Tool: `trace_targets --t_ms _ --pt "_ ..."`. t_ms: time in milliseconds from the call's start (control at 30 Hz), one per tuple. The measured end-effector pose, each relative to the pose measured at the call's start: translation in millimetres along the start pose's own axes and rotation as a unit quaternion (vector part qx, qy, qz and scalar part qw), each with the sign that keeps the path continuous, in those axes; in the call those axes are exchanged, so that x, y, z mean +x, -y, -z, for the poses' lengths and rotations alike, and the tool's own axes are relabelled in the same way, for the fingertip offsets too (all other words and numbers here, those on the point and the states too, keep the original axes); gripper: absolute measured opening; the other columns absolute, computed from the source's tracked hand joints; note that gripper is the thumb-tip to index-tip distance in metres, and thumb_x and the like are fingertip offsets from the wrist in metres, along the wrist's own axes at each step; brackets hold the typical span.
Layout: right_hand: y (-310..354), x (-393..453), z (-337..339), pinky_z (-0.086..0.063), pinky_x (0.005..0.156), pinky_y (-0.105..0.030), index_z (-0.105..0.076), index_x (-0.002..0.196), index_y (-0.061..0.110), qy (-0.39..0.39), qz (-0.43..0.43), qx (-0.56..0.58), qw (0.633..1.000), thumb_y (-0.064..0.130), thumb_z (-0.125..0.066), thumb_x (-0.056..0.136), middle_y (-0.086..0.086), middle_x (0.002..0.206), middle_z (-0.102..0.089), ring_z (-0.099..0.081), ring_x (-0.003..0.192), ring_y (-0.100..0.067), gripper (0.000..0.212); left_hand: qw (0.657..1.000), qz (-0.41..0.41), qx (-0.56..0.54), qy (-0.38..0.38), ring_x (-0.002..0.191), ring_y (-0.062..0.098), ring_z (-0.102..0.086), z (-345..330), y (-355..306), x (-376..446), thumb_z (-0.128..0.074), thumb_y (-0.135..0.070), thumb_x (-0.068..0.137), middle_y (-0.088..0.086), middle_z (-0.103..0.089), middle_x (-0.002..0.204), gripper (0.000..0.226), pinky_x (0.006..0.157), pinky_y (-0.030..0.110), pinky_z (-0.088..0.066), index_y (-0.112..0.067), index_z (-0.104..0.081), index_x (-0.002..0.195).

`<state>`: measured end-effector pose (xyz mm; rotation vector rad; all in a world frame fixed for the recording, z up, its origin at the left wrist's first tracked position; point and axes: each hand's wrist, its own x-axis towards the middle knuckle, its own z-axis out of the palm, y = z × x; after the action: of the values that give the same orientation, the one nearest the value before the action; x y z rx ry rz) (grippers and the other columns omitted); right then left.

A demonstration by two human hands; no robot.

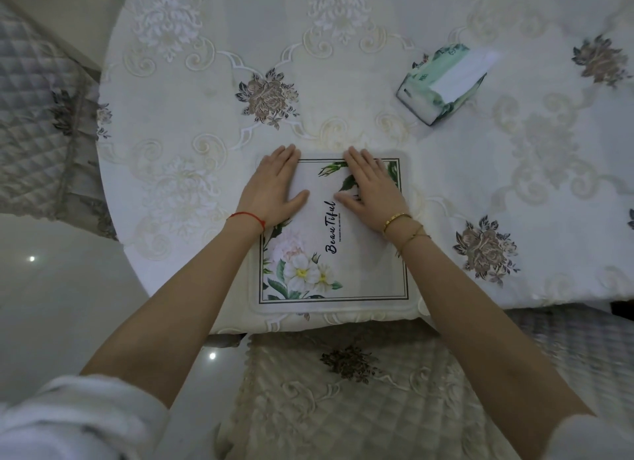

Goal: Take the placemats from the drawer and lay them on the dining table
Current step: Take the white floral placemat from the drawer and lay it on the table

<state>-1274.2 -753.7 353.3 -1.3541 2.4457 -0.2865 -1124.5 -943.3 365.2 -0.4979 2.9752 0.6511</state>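
A white placemat [360,271] with a dark border, printed flowers and the word "Beautiful" lies flat at the near edge of the round dining table [377,24], which wears an embroidered cream cloth. My left hand [274,188] rests palm down on the mat's far left corner, fingers spread flat. My right hand [368,182] presses palm down on the mat's far right part, over a printed leaf. Neither hand grips anything. No drawer is in view.
A green and white tissue pack [442,82] lies on the table to the far right of the mat. A quilted chair seat [343,398] sits just below the table edge. Another quilted chair [37,123] stands at the left, over glossy floor [61,288].
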Motion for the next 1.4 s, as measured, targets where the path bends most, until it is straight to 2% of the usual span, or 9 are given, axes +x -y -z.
trace_targets --t_ms 133,267,500,733,833,933,1033,1300,1400 --pt "-34.4 -21.5 7.9 -0.002 0.121 -0.038 -0.008 0.153 0.014 -0.022 -0.054 0.009 0.998 0.07 -0.034 0.088 -0.002 0.161 -0.006 -0.002 0.148 -0.017 0.089 0.999 0.048 0.012 -0.002 0.148 0.018 -0.004 3.5 10.8 -7.2 -0.044 -0.053 0.093 0.006 -0.008 0.161 0.082 0.121 0.032 -0.001 -0.01 -0.009 0.153" --pt "-49.4 -43.5 14.1 0.001 0.12 -0.037 -0.003 0.153 0.012 -0.028 -0.096 0.007 0.995 0.07 -0.028 0.087 -0.005 0.161 -0.003 -0.001 0.148 -0.019 0.091 0.995 0.101 -0.003 0.002 0.149 0.019 0.001 3.9 24.0 -23.7 -0.043 -0.055 0.093 0.006 -0.001 0.161 0.085 0.121 0.033 0.0 -0.009 -0.004 0.153" --pt "-11.4 -73.4 -1.8 0.0 0.121 -0.035 -0.007 0.153 0.014 -0.022 -0.004 0.008 1.0 0.054 -0.029 0.096 -0.003 0.161 -0.004 0.003 0.148 -0.016 0.073 1.0 0.003 -0.008 0.004 0.148 0.015 0.001 -2.4 3.5 -66.5 -0.043 -0.048 0.094 0.005 -0.006 0.161 0.076 0.12 0.029 0.002 -0.01 -0.012 0.153" --pt "-28.2 -102.0 -8.4 0.001 0.121 -0.035 -0.004 0.153 0.014 -0.013 -0.062 0.012 0.998 0.057 -0.024 0.095 -0.001 0.161 -0.001 0.004 0.148 -0.013 0.075 0.997 0.081 -0.014 0.011 0.148 0.014 0.003 -10.2 12.8 -96.8 -0.043 -0.05 0.096 0.0 -0.002 0.162 0.077 0.121 0.031 -0.005 -0.012 -0.008 0.153" --pt "-33.5 -114.0 -4.1 0.005 0.12 -0.034 -0.002 0.153 0.011 -0.01 -0.086 -0.01 0.996 0.059 -0.019 0.094 -0.003 0.161 0.0 0.003 0.148 -0.017 0.078 0.997 0.073 0.021 0.005 0.147 0.014 0.007 -6.2 11.3 -106.9 -0.044 -0.049 0.096 0.003 -0.003 0.161 0.077 0.121 0.033 -0.005 -0.009 -0.011 0.153" --pt "-16.5 -132.0 -10.0 0.004 0.12 -0.035 -0.002 0.153 0.012 -0.008 -0.046 -0.016 0.999 0.056 -0.023 0.096 -0.004 0.161 0.002 0.005 0.148 -0.017 0.074 0.999 0.033 0.008 0.018 0.147 0.011 0.009 -11.1 1.8 -126.4 -0.043 -0.051 0.094 0.002 -0.003 0.161 0.078 0.121 0.031 -0.002 -0.01 -0.01 0.153" --pt "6.0 -149.3 -23.8 0.0 0.121 -0.037 0.003 0.153 0.014 0.006 -0.016 -0.015 1.0 0.053 -0.026 0.097 -0.002 0.161 0.006 0.008 0.148 -0.016 0.074 1.0 0.016 -0.009 0.02 0.148 0.013 0.003 -24.6 -14.2 -146.7 -0.042 -0.05 0.094 0.002 -0.006 0.161 0.077 0.121 0.031 -0.006 -0.011 -0.012 0.153" --pt "-7.5 -179.9 -25.6 0.004 0.12 -0.035 -0.001 0.153 0.013 0.011 -0.074 -0.013 0.997 0.06 -0.014 0.094 0.0 0.16 0.004 0.006 0.148 -0.013 0.077 0.997 0.066 0.032 0.016 0.148 0.018 -0.004 -31.2 -14.5 -177.4 -0.026 -0.057 0.092 0.005 -0.006 0.161 0.08 0.121 0.035 -0.01 -0.007 -0.009 0.152" --pt "-7.6 -194.5 -23.8 0.005 0.12 -0.035 -0.003 0.152 0.009 0.001 -0.101 -0.009 0.995 0.062 -0.01 0.093 -0.004 0.16 0.001 0.001 0.148 -0.019 0.079 0.996 0.085 0.033 0.012 0.148 0.021 -0.005 -29.3 -18.1 -183.9 -0.035 -0.05 0.094 0.009 -0.009 0.16 0.077 0.121 0.037 -0.009 -0.003 -0.013 0.151"
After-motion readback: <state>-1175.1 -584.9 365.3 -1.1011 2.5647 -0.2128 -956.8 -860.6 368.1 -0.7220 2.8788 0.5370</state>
